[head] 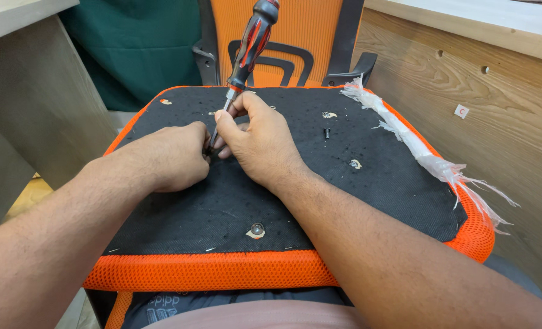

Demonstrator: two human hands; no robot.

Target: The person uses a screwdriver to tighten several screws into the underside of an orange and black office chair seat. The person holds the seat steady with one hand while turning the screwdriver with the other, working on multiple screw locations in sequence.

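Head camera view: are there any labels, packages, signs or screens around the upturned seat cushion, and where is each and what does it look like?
Small sticker: on the wooden panel right of the seat cushion; a square, white with a red mark.
Plastic wrap remnant: along the cushion's right edge; a torn, clear-white shredded strip.
Printed dark fabric: below the cushion's front edge; dark grey with pale lettering.
No screens or signs show.

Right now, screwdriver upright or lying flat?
Upright, tilted slightly right: the screwdriver stands with its handle up and tip down on the seat base. Right hand fingers pinch its shaft; left hand is beside the tip.
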